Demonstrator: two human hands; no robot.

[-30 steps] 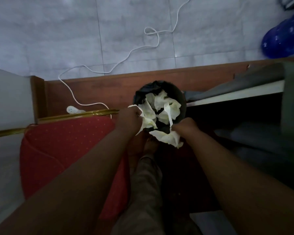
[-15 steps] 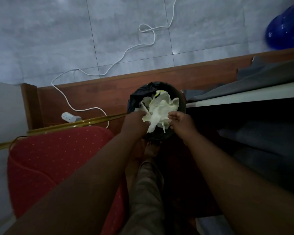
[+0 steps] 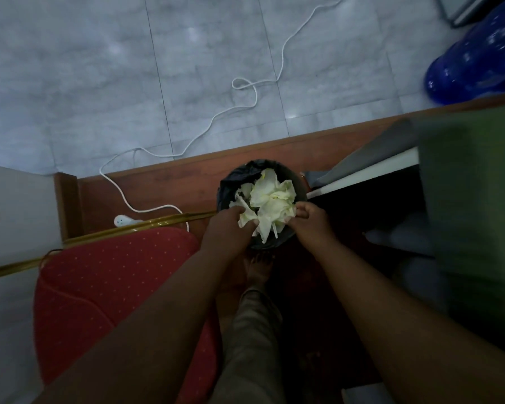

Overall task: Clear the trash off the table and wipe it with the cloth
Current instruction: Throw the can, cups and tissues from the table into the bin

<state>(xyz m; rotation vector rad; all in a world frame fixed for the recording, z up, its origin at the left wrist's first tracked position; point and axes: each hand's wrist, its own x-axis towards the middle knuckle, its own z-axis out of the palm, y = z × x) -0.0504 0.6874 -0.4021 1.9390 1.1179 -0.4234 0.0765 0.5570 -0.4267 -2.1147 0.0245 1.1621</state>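
Left hand (image 3: 231, 228) and right hand (image 3: 311, 223) each pinch the near edge of the paper (image 3: 271, 196) with curled fingers, closer together than a second ago. Just beyond the fingers, the wad now lies spread across the bin (image 3: 226, 185)

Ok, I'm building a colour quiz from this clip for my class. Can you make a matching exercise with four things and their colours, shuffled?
Things:
1. chair cushion
2. bin liner
3. crumpled paper
4. rounded object at the top right

Colours:
a. black
b. blue
c. red
d. pale white

Pairs: 1-c, 2-a, 3-d, 4-b
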